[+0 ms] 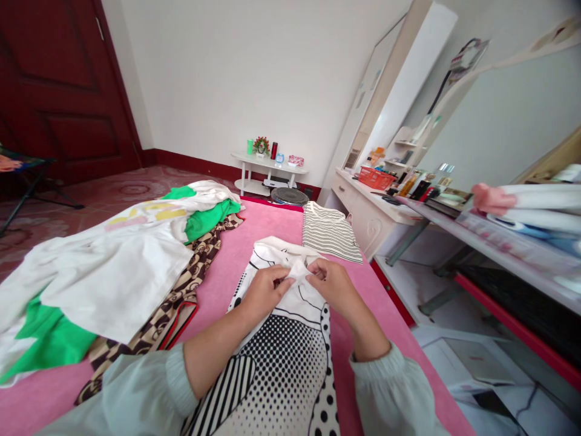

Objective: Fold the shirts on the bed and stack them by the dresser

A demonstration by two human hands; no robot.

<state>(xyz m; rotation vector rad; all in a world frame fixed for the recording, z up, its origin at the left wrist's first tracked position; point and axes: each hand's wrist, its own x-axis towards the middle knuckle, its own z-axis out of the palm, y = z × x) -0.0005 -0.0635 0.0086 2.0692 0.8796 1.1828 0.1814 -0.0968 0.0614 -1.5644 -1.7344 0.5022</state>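
A white garment with black dots, stripes and line drawings (pixel 285 357) lies lengthwise on a pink cover (pixel 272 224) in front of me. My left hand (pixel 267 289) pinches the white fabric near the garment's far end. Close beside it, my right hand (pixel 327 281) pinches the same fabric, so a small fold stands up between the two hands. Just past my right hand, a black-and-white striped top (pixel 330 230) lies spread out flat.
Left of me is a loose heap of clothes: a white top (pixel 122 284), green fabric (pixel 59 336) and a brown checkered garment (pixel 206 254). A low white table (pixel 254 160) stands by the far wall. Along the right are a white dresser (pixel 358 206) and a cluttered shelf (pixel 508 242).
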